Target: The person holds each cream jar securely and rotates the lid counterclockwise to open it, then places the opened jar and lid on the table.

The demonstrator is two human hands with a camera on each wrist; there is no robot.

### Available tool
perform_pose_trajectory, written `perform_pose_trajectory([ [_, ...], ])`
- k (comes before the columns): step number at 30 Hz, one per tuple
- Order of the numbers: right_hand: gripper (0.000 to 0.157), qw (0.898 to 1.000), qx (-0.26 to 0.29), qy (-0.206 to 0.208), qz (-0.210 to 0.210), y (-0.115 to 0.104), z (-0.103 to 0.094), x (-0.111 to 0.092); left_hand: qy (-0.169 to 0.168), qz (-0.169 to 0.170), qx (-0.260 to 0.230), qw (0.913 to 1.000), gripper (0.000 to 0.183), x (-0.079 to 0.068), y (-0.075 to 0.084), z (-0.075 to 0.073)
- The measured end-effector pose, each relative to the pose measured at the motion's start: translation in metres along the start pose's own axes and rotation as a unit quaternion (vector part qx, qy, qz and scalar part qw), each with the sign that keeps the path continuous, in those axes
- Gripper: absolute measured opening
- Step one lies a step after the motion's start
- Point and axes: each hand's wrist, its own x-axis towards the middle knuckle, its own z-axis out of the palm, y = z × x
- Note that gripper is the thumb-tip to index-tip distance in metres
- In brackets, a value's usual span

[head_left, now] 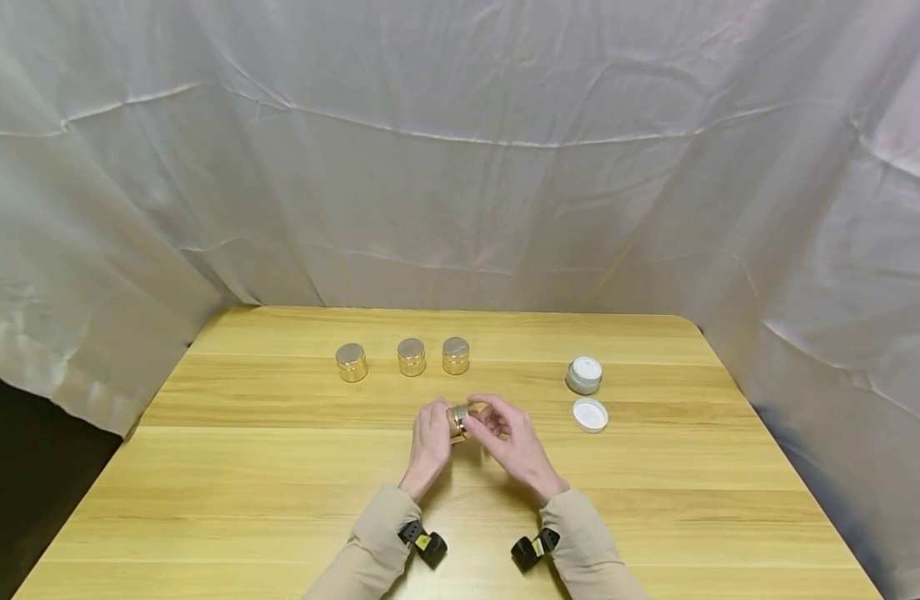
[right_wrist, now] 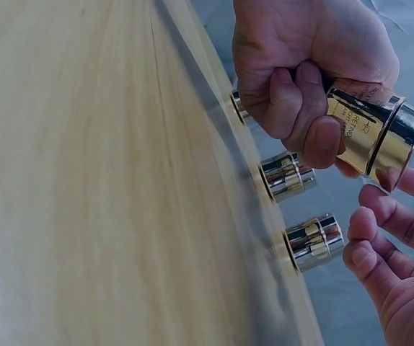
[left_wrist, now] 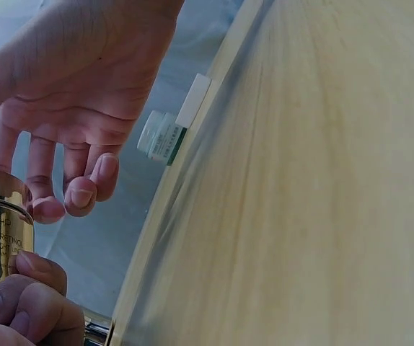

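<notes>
Near the middle of the table, my left hand (head_left: pixel 430 437) grips a shiny gold cream jar (head_left: pixel 461 415) that lies tilted on its side. Curled fingers wrap its body in the right wrist view, where the printed jar (right_wrist: pixel 358 126) has its gold lid (right_wrist: pixel 403 148) facing the other hand. My right hand (head_left: pixel 518 446) pinches that lid between thumb and index finger. Its other fingers (left_wrist: pixel 81 194) are loosely bent beside the jar in the left wrist view. The lid sits on the jar, with a thin seam between them.
Three closed gold jars stand in a row behind the hands: a left jar (head_left: pixel 352 363), a middle jar (head_left: pixel 411 357) and a right jar (head_left: pixel 456 356). On the right, a pale glass jar (head_left: pixel 583 377) stands behind a white lid (head_left: pixel 591 415). A grey curtain (head_left: pixel 460 208) hangs behind the wooden table (head_left: pixel 242 483).
</notes>
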Motion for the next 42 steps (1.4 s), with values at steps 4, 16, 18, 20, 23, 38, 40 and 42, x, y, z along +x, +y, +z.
perform_pose_trajectory([
  [4, 0.031, 1.000, 0.004, 0.000, -0.002, 0.001, 0.000, 0.000, -0.003, -0.008, -0.011, 0.9999, 0.043, 0.000, 0.000, -0.001],
  [16, 0.037, 0.998, 0.003, 0.002, -0.064, 0.004, -0.001, -0.001, -0.001, -0.013, -0.015, 0.9998, 0.039, -0.001, -0.001, 0.001],
  [18, 0.037, 0.998, 0.003, 0.005, -0.068, 0.004, -0.001, -0.001, -0.004, -0.015, -0.014, 0.9998, 0.039, -0.001, 0.000, 0.000],
  [20, 0.039, 0.998, 0.003, 0.007, -0.061, 0.004, -0.001, -0.001, -0.008, -0.012, -0.011, 0.9998, 0.039, 0.000, 0.000, 0.000],
  [23, 0.039, 0.999, 0.005, 0.014, -0.037, 0.003, -0.001, 0.000, -0.023, -0.015, -0.024, 0.9993, 0.040, -0.001, 0.000, -0.001],
  [38, 0.034, 0.999, 0.016, 0.045, 0.019, 0.002, -0.006, 0.001, -0.216, -0.091, -0.265, 0.9354, 0.034, 0.005, -0.001, -0.011],
  [40, 0.034, 0.999, 0.018, 0.050, 0.007, 0.003, -0.007, 0.001, -0.261, -0.100, -0.295, 0.9136, 0.031, 0.008, -0.001, -0.015],
  [42, 0.034, 0.998, 0.018, 0.054, -0.006, 0.004, -0.008, 0.002, -0.294, -0.107, -0.308, 0.8984, 0.029, 0.011, -0.003, -0.020],
])
